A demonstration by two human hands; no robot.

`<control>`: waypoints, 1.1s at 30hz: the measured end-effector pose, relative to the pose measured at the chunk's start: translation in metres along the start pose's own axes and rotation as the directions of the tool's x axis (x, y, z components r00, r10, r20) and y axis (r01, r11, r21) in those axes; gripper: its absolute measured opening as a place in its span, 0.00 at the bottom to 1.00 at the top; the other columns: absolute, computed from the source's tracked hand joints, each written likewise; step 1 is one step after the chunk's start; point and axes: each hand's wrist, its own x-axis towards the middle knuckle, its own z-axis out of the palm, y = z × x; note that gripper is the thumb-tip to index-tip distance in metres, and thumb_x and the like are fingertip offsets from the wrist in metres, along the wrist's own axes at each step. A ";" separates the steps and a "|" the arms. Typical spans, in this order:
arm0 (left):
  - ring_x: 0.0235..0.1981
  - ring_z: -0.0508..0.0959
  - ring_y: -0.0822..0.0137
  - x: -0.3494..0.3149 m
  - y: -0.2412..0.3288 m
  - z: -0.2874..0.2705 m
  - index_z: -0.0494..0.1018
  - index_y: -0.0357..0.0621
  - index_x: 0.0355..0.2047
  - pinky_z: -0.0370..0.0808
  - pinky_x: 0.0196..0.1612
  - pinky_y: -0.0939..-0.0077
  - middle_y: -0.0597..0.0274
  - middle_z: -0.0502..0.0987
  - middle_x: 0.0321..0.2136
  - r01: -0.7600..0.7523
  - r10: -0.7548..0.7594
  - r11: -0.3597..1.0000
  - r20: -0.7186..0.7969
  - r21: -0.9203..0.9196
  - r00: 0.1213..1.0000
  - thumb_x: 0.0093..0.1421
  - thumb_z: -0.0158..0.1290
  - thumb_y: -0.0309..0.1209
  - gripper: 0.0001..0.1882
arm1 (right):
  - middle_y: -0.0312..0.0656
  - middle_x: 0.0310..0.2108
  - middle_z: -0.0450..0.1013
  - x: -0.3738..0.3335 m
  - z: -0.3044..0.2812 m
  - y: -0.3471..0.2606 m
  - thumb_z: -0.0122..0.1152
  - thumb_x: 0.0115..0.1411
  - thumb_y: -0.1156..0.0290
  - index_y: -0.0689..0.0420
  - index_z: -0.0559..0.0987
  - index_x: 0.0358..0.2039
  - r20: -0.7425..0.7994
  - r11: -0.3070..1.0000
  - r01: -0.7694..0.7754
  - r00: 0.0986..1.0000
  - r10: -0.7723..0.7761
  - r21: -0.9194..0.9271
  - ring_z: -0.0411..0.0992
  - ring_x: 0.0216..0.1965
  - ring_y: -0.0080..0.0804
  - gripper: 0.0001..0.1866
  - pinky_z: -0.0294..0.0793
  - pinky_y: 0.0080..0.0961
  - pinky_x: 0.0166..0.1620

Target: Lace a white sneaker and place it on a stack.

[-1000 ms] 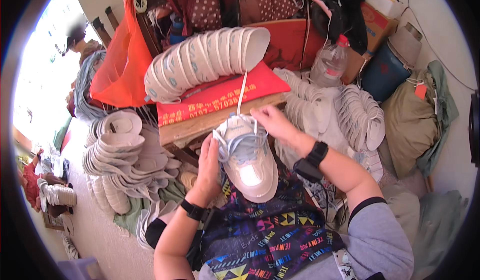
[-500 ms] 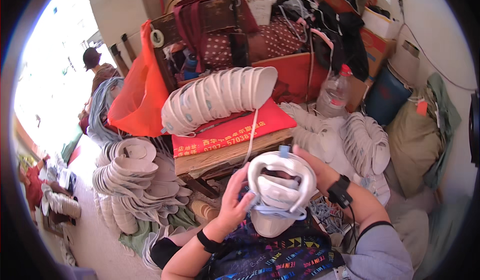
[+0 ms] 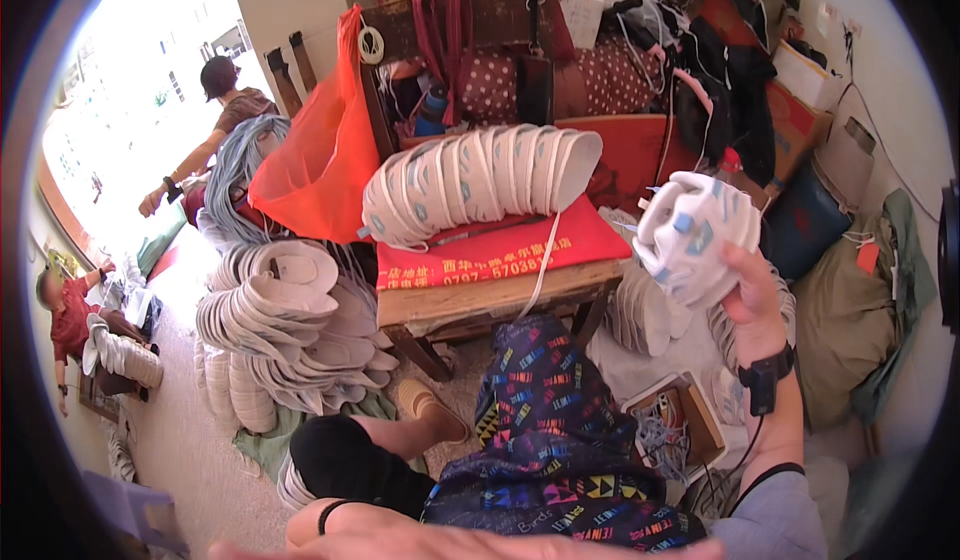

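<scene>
My right hand (image 3: 752,285) is raised to the right of the bench and grips a white shoe upper (image 3: 697,245) with pale blue marks. The fingers are mostly hidden behind it. My left hand (image 3: 465,542) is a blurred shape along the lower edge, very near the camera, with its fingers cut off or unclear. On the wooden bench (image 3: 500,303), a long row of nested white shoe uppers (image 3: 465,185) lies on a red printed bag (image 3: 480,263). A white cord (image 3: 545,275) hangs from the row's right end over the bench's front edge.
Piled shoe uppers (image 3: 265,310) lie on the floor at left, with more at right behind a box of grey-blue laces (image 3: 665,430). An orange bag (image 3: 320,160) and a lace bundle (image 3: 240,175) hang left. Two other people (image 3: 235,100) are at far left.
The shoe upper has moved from over my lap, between both hands, up and right in my right hand alone. My left hand has let go and dropped to the lower edge.
</scene>
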 end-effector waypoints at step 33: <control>0.57 0.67 0.41 -0.099 0.031 0.025 0.63 0.38 0.61 0.62 0.59 0.47 0.33 0.70 0.52 0.228 0.713 0.321 -0.393 0.919 0.581 0.55 0.30 0.76 0.54 | 0.43 0.41 0.76 0.164 0.209 0.074 0.64 0.56 0.69 0.63 0.76 0.46 0.553 0.661 0.669 0.711 -0.434 -0.340 0.74 0.44 0.34 0.18 0.72 0.31 0.48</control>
